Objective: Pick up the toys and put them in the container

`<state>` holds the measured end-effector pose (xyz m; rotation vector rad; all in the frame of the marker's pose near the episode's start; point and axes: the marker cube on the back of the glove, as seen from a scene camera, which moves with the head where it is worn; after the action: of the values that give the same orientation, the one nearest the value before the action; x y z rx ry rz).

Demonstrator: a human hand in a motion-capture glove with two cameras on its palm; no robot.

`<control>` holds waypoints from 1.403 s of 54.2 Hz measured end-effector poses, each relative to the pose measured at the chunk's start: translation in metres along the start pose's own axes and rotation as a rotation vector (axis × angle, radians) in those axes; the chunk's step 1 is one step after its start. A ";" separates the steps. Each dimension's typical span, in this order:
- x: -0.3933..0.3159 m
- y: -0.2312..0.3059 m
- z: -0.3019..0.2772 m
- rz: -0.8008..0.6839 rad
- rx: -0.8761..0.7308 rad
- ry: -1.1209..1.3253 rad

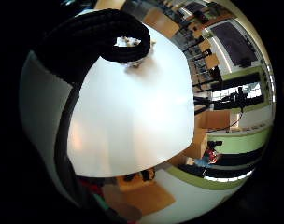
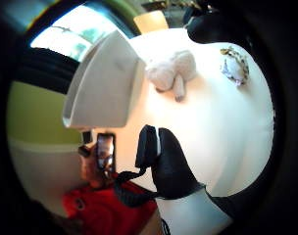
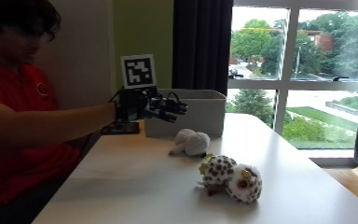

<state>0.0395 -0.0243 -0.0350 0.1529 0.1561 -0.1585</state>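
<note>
Gloved right hand (image 3: pixel 148 106) hovers above the table (image 3: pixel 135 186), fingers loosely curled, holding nothing; grey container (image 3: pixel 194 112) just behind it, white plush toy (image 3: pixel 190 142) below and beside, spotted owl toy (image 3: pixel 231 178) farther off

- Black-gloved right hand (image 3: pixel 143 105) raised in the air at the end of a bare forearm, arm stretched out level from the shoulder.
- Short red sleeve on the upper arm.
- Palm turned away and downward, fingers spread and reaching forward, only loosely bent, holding nothing.
- In the thumb side palm view, gloved thumb (image 2: pixel 168 164) jutting across the frame, nothing pinched against it.
- In the little finger side palm view, one gloved finger (image 1: pixel 109 32) hooked in a curl, touching nothing.
</note>
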 end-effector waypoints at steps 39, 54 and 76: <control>-0.070 -0.111 0.128 0.020 -0.308 -0.016; -0.064 -0.124 0.131 0.114 -0.197 -0.057; -0.057 -0.143 0.065 0.144 0.000 -0.144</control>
<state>-0.0307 -0.1660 0.0178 0.1519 0.0016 -0.0258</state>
